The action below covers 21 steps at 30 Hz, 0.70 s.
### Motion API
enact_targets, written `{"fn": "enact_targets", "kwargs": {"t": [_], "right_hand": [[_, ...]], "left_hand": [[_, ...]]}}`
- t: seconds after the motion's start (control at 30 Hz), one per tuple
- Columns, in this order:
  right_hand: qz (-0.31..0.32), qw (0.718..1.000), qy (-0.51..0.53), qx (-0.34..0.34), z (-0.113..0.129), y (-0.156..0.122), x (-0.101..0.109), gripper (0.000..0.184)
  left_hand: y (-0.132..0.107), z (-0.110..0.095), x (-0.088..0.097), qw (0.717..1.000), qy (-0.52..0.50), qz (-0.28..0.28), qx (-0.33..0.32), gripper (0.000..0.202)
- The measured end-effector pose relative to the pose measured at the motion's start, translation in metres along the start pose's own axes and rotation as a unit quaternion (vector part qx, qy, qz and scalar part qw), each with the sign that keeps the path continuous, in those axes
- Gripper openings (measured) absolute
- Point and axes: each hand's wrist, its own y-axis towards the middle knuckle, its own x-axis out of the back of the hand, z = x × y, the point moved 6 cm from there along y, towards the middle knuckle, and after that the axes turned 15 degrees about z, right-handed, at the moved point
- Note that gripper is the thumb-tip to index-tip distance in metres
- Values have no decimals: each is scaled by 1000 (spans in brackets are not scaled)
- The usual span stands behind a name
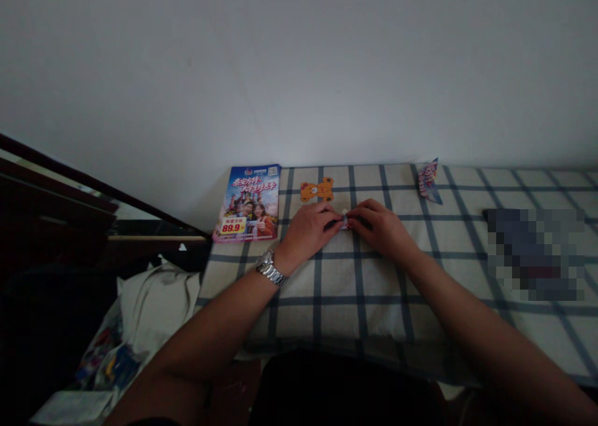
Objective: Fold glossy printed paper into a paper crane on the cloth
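Note:
Between my fingertips is a small piece of folded paper (344, 221), light with pinkish print; its exact shape is mostly covered. My left hand (312, 228), with a metal watch (271, 268) on the wrist, pinches its left side. From the right, my right hand (379, 228) pinches the other side. Both hands rest low over the checked cloth (336, 276). Just beyond my left hand a brown bear print (317, 190) shows on the cloth. A stack of printed flyers (250, 205) lies to the left of my hands.
A folded paper shape (428, 182) in pink and blue stands near the wall (299, 71). Farther right lies a dark, pixelated object (532, 255). Left of the cloth's edge, lower down, are a white bag (156, 304) and a dark wooden rail (103, 186).

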Motion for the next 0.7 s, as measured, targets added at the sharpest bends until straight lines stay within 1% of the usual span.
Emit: {"fn": "enact_targets", "kwargs": {"t": [0.13, 0.23, 0.33, 0.5, 0.7], "right_hand": [[-10, 998, -54, -4, 0, 1, -3, 32], [-7, 996, -86, -12, -2, 1, -5, 35], [1, 997, -73, -6, -4, 1, -7, 34], [-7, 999, -32, 0, -8, 1, -6, 29], [-5, 1000, -5, -1, -2, 0, -3, 24]], "left_hand": [[1, 1, -1, 1000, 3, 0, 3, 17], [1, 1, -1, 1000, 6, 3, 5, 17], [0, 1, -2, 1000, 6, 6, 7, 16], [0, 1, -1, 1000, 1, 6, 16, 18], [0, 1, 0, 1000, -5, 9, 23, 20]]}}
